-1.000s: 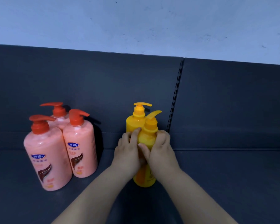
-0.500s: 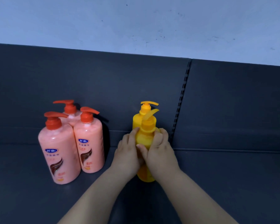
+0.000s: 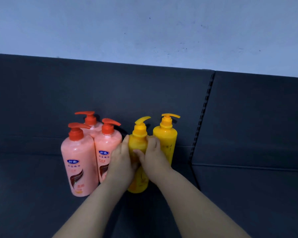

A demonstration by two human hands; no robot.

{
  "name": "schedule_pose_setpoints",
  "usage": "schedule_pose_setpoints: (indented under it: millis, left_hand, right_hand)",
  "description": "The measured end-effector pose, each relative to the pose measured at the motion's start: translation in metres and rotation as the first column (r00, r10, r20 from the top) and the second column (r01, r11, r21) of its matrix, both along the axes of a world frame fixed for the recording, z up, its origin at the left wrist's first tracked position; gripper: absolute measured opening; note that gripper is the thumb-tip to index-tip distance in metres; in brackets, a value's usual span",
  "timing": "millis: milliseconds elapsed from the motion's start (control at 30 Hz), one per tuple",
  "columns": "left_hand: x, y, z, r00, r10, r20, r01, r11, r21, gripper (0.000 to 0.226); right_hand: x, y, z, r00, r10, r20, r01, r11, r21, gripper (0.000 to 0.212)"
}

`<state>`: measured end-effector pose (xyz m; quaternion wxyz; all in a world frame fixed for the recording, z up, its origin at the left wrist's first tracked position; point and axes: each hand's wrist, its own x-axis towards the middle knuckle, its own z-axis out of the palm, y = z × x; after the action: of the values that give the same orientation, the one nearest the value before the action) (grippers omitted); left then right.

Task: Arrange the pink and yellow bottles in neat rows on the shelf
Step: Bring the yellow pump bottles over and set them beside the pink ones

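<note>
In the centre of the frame the left hand (image 3: 121,163) and right hand (image 3: 154,159) clasp the front yellow bottle (image 3: 139,141) from either side, fingers wrapped round its body. It stands on the shelf (image 3: 248,194) just right of three pink bottles (image 3: 79,162), with the rear yellow bottle (image 3: 167,140) at its upper right. It is best kept upright and slid squarely into line with the rear yellow bottle, pumps matching, without knocking the pink bottles.
</note>
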<state>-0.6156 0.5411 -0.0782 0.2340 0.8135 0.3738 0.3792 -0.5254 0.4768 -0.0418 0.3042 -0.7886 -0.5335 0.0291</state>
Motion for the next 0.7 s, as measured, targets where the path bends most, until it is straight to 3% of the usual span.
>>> schedule_pose_setpoints:
  millis: [200,367,533,700]
  left_hand:
    - [0.015,0.004,0.010,0.980,0.097,-0.175,-0.082,0.993,0.088,0.063]
    - [0.010,-0.004,0.006,0.954,0.152,-0.259,-0.105,0.977,0.187,0.072]
    - [0.014,-0.031,0.008,0.937,0.125,-0.328,0.007,0.927,0.374,0.067]
    - [0.040,-0.070,0.021,0.887,0.087,-0.453,0.146,0.879,0.454,0.068]
  right_hand:
    - [0.008,0.014,-0.009,0.990,-0.069,0.126,0.067,0.998,0.018,0.062]
    - [0.016,0.001,-0.020,0.981,-0.021,0.195,0.017,1.000,0.026,0.067]
    - [0.030,-0.028,-0.027,0.970,-0.026,0.243,0.006,0.997,0.083,0.059]
    - [0.066,-0.072,-0.019,0.938,-0.087,0.334,0.076,0.996,0.046,0.063]
